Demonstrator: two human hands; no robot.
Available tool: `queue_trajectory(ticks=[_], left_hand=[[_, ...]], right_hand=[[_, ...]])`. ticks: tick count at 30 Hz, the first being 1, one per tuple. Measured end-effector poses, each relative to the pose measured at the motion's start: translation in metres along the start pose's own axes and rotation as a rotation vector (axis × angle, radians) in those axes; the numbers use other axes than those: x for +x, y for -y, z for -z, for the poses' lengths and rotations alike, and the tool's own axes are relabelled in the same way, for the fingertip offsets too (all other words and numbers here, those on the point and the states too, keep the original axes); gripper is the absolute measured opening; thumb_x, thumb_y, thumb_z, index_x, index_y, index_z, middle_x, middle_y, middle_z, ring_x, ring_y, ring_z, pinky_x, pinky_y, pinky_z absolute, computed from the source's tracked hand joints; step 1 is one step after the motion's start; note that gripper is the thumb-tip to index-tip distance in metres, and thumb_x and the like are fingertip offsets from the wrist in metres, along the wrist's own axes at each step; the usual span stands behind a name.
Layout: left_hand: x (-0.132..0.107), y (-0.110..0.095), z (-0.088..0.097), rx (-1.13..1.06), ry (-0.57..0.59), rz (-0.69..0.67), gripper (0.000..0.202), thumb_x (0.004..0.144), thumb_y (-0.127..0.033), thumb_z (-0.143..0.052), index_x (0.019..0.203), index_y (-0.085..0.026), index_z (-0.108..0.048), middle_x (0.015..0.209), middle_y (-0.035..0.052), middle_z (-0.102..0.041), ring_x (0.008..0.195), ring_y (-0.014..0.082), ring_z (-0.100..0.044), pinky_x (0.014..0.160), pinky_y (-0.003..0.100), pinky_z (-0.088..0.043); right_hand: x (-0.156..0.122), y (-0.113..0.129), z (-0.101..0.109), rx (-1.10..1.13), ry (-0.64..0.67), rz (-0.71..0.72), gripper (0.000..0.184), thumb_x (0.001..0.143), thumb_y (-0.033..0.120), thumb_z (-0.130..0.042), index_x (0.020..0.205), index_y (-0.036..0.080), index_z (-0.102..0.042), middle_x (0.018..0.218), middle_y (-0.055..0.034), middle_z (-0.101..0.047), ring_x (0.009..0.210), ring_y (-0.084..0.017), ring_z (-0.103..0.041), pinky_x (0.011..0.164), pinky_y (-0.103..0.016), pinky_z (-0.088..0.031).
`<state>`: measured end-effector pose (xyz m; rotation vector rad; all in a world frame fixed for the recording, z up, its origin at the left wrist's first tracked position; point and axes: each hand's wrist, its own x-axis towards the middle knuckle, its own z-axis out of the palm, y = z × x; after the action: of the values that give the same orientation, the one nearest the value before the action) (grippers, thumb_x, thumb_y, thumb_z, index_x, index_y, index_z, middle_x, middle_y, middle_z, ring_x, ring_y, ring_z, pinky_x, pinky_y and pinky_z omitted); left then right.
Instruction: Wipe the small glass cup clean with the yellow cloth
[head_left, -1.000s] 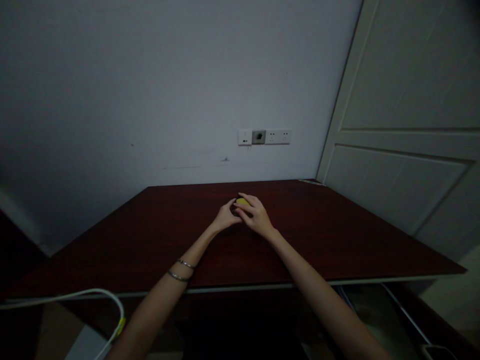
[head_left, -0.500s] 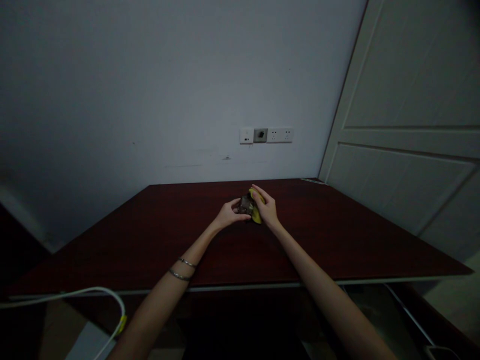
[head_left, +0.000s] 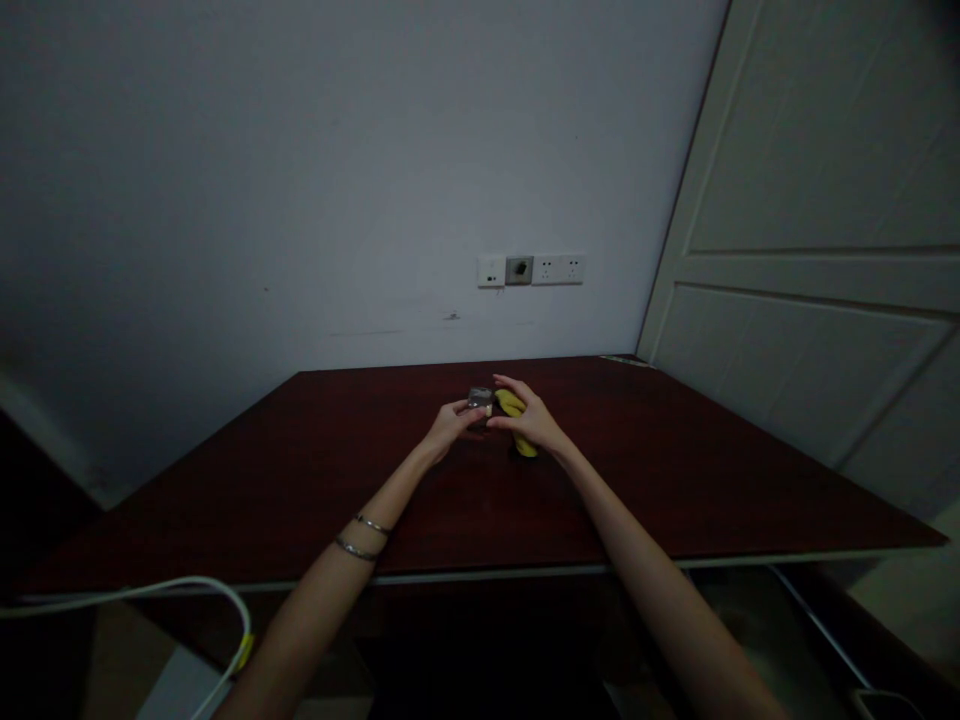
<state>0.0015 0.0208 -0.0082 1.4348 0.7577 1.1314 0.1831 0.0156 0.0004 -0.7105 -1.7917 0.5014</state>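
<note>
Over the middle of the table, my left hand [head_left: 448, 428] grips a small, see-through, squarish container [head_left: 481, 397] between thumb and fingers. Its exact kind is too dark and small to make out. A pale spot shows on its near side by my thumb tip. Just right of it, my right hand [head_left: 536, 422] has a yellow cloth [head_left: 511, 403] bunched in its palm, and a fold of the cloth hangs out below. The thumb and fingers of that hand curve apart around the cloth and point toward the container. Part of the cloth is hidden behind the hand.
A dark red tabletop [head_left: 315, 480] stretches to the wall. Sockets and a switch [head_left: 531, 270] sit on that wall above the table. To the right stands a pale panelled door [head_left: 810, 270]. A white cable [head_left: 195, 580] loops over the near left edge.
My right hand has drawn the yellow cloth back from the container, and its fingers have spread wider. The container has shifted slightly left and tilted in my left hand.
</note>
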Motion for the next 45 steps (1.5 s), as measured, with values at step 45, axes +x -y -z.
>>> queue_trajectory(ticks=[45], left_hand=[[0.008, -0.002, 0.011, 0.161, 0.085, -0.085, 0.076, 0.042, -0.015, -0.08, 0.11, -0.012, -0.047, 0.114, 0.0148, -0.057, 0.105, 0.0253, -0.056, 0.092, 0.041, -0.042]], right_hand=[[-0.005, -0.006, -0.018, 0.189, 0.035, -0.331, 0.062, 0.055, 0.03, -0.075, 0.112, 0.015, -0.057, 0.096, -0.0078, -0.067, 0.088, -0.021, -0.062, 0.082, -0.037, -0.048]])
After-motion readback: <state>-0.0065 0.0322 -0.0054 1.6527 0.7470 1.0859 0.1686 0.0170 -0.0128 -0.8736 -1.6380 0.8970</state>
